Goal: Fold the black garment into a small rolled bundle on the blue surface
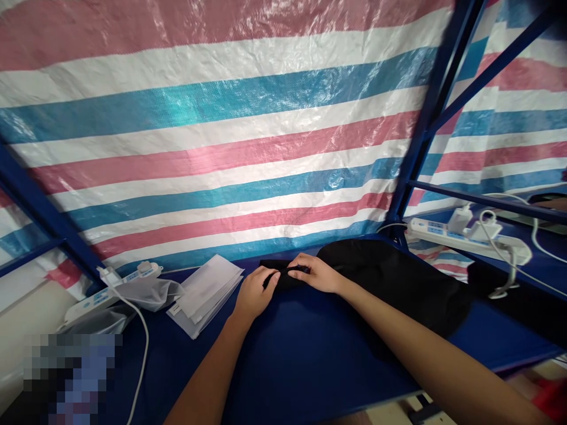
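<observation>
Together, both hands [286,282] on black cloth [283,273]

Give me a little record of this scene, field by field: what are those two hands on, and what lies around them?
Left hand: fingers curled on the left end of a small black cloth piece
Right hand: pressing on the same piece's right end
Surface: blue table
Right of hands: pile of black fabric
Left of hands: stack of clear bags
Far left: white power strip with cable
Far right: second power strip with chargers plugged in
Backdrop: striped tarp in red, white and blue
</observation>
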A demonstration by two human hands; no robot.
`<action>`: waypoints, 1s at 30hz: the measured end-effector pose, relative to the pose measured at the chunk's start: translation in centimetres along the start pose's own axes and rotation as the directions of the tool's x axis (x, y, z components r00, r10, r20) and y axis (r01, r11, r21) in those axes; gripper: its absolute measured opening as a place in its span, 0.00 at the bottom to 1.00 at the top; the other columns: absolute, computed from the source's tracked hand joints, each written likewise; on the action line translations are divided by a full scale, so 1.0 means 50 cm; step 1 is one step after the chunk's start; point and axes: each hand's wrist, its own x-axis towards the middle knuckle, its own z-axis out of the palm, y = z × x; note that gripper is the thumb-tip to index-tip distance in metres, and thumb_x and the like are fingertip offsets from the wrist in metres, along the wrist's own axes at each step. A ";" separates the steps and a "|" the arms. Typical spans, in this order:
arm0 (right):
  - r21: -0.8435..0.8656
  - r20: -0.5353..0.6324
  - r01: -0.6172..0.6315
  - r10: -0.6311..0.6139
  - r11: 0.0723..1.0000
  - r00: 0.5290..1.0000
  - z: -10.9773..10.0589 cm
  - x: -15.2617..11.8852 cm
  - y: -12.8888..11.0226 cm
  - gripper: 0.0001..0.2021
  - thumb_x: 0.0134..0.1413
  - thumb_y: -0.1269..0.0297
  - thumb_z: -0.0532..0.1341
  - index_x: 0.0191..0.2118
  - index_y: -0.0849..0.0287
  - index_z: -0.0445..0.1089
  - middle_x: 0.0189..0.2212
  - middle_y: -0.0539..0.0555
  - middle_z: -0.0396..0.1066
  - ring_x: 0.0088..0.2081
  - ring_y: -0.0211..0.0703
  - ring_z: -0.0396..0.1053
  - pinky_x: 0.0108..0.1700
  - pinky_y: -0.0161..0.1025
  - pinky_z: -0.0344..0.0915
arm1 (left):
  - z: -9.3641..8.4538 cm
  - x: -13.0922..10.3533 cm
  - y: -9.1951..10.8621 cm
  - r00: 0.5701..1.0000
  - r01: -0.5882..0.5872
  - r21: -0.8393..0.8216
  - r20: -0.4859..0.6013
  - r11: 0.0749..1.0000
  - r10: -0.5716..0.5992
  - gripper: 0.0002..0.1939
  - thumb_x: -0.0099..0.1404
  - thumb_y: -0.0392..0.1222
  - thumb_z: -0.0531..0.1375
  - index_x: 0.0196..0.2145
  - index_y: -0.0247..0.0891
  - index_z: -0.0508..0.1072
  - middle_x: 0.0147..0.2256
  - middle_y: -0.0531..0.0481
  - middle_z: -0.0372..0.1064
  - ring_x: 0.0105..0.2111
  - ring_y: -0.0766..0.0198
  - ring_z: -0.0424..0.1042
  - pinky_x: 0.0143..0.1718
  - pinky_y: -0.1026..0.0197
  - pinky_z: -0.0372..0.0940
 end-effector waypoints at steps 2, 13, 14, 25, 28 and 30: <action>0.002 -0.003 0.000 0.000 1.000 1.000 0.000 0.000 0.000 0.17 0.70 0.44 0.64 0.49 0.50 0.81 0.44 0.55 0.77 0.40 0.47 0.76 0.44 0.44 0.73 | 0.000 0.000 0.000 1.000 0.001 -0.005 0.003 1.000 -0.001 0.16 0.81 0.50 0.55 0.51 0.45 0.82 0.47 0.49 0.80 0.46 0.54 0.80 0.50 0.53 0.73; -0.011 0.008 -0.005 0.005 1.000 1.000 -0.003 -0.001 -0.010 0.17 0.71 0.44 0.64 0.50 0.51 0.80 0.44 0.55 0.76 0.40 0.47 0.76 0.45 0.44 0.73 | -0.001 0.001 0.002 0.999 0.031 -0.024 0.021 0.999 -0.031 0.17 0.81 0.52 0.54 0.51 0.45 0.82 0.48 0.48 0.80 0.46 0.56 0.79 0.42 0.57 0.73; -0.012 0.007 -0.004 0.004 1.000 1.000 -0.003 -0.001 -0.009 0.17 0.71 0.44 0.64 0.49 0.51 0.80 0.44 0.55 0.76 0.40 0.47 0.76 0.45 0.45 0.73 | -0.001 0.001 0.002 0.999 0.029 -0.023 0.022 0.999 -0.028 0.18 0.81 0.52 0.54 0.52 0.45 0.82 0.48 0.48 0.80 0.46 0.56 0.79 0.43 0.57 0.73; -0.015 -0.004 -0.003 0.003 1.000 1.000 0.000 -0.002 -0.005 0.17 0.71 0.44 0.63 0.49 0.51 0.80 0.45 0.55 0.76 0.40 0.47 0.76 0.44 0.44 0.73 | 0.004 0.001 -0.005 1.000 0.017 -0.014 0.018 1.000 -0.016 0.17 0.81 0.51 0.55 0.52 0.45 0.81 0.48 0.48 0.80 0.47 0.55 0.79 0.47 0.54 0.73; -0.016 -0.004 -0.004 0.004 1.000 1.000 0.001 -0.002 -0.005 0.17 0.71 0.45 0.63 0.50 0.51 0.80 0.44 0.55 0.76 0.39 0.47 0.76 0.42 0.43 0.73 | 0.004 0.000 -0.005 1.000 0.008 -0.010 0.008 1.000 -0.008 0.17 0.81 0.51 0.55 0.52 0.45 0.82 0.48 0.48 0.80 0.46 0.55 0.80 0.50 0.53 0.72; -0.018 -0.006 0.000 0.000 1.000 1.000 0.001 -0.001 -0.005 0.17 0.71 0.45 0.63 0.50 0.51 0.80 0.45 0.55 0.76 0.40 0.47 0.76 0.43 0.44 0.73 | 0.004 0.001 -0.004 1.000 0.008 -0.011 0.005 1.000 -0.008 0.17 0.81 0.51 0.54 0.52 0.45 0.82 0.48 0.48 0.80 0.46 0.55 0.80 0.49 0.53 0.73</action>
